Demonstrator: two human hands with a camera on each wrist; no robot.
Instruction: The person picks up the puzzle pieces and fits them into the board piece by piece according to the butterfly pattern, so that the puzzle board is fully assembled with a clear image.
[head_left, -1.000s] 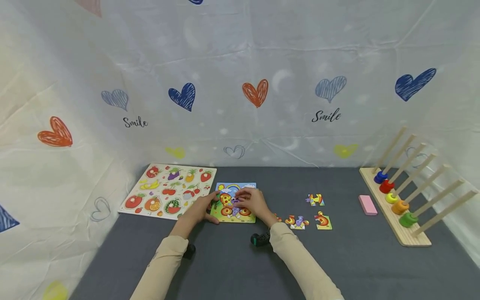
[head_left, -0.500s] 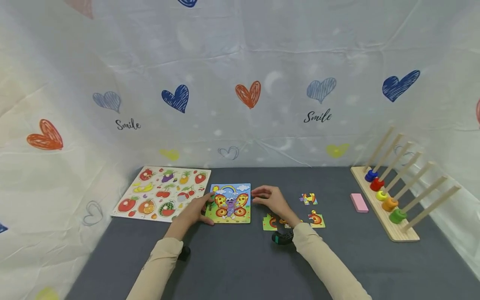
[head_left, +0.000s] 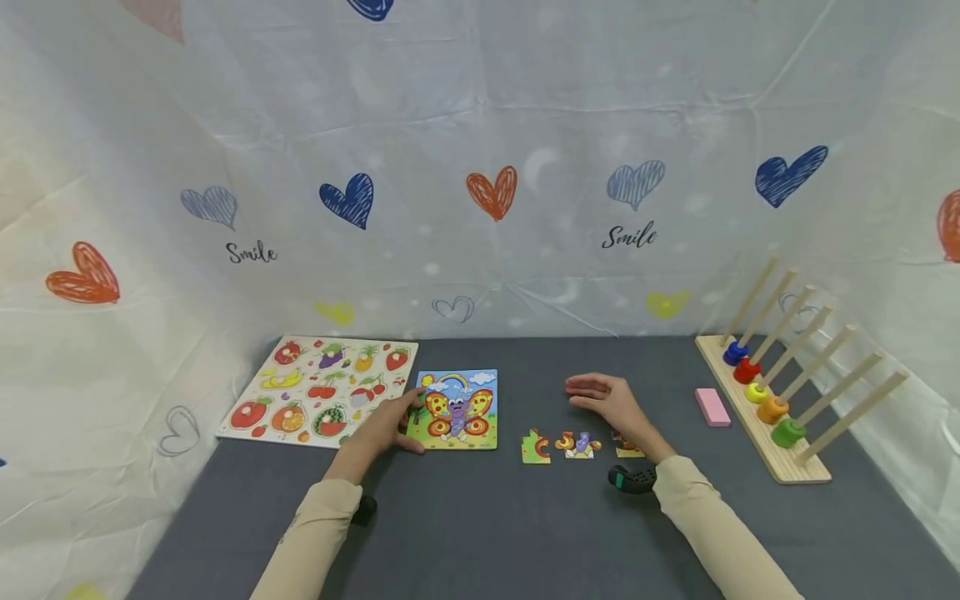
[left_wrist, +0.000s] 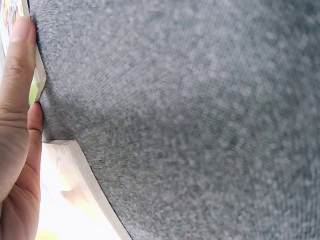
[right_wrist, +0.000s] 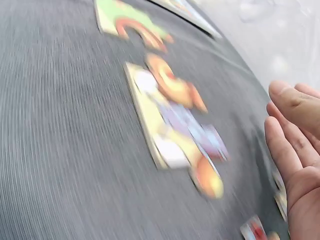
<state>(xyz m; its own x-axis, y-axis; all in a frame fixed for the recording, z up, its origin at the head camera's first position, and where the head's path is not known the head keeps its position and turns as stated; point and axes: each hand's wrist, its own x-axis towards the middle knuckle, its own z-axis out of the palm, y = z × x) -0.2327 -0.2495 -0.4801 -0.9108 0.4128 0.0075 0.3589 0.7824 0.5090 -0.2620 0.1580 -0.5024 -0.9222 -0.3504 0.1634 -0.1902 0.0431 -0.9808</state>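
My left hand (head_left: 382, 425) rests against the left side of a square puzzle board (head_left: 453, 437) picturing a butterfly under a rainbow. In the left wrist view, its thumb (left_wrist: 19, 65) lies along the board's edge (left_wrist: 41, 80). My right hand (head_left: 611, 400) hovers to the right, holding nothing, fingers stretched towards the board. Beneath and beside it lie loose jigsaw pieces: a green one (head_left: 531, 454), one with purple and white (head_left: 581, 447), and one (head_left: 628, 452) partly covered by the hand. The middle piece (right_wrist: 172, 120) looks blurred in the right wrist view.
A larger fruit puzzle board (head_left: 227, 431) sits left of my left hand. On the right are a pink block (head_left: 712, 407) and a wooden peg stand (head_left: 813, 473) with coloured rings. A white cloth (head_left: 420, 117) printed with hearts hangs behind the dark table (head_left: 465, 533).
My right hand has left the butterfly board and moved right, over the loose pieces, uncovering the whole butterfly picture. My left hand stays at the board's left side. The head view has shifted slightly.
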